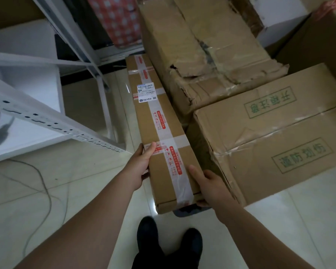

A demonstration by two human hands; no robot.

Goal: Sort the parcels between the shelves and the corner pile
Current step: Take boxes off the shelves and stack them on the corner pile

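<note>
Left grip (pixel 142 167) and right grip (pixel 209 189) both clasp the near end of the long parcel (pixel 159 133), which runs between shelf upright (pixel 81 45) and cartons (pixel 270 142); held end-only, I expect the far end could swing and snag either.

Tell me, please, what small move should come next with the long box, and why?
Probably raise the near end of the long box slightly and draw it back. The left hand and right hand both grip that end, and the box lies close beside the printed box, so it may need room before turning toward the shelf.
</note>
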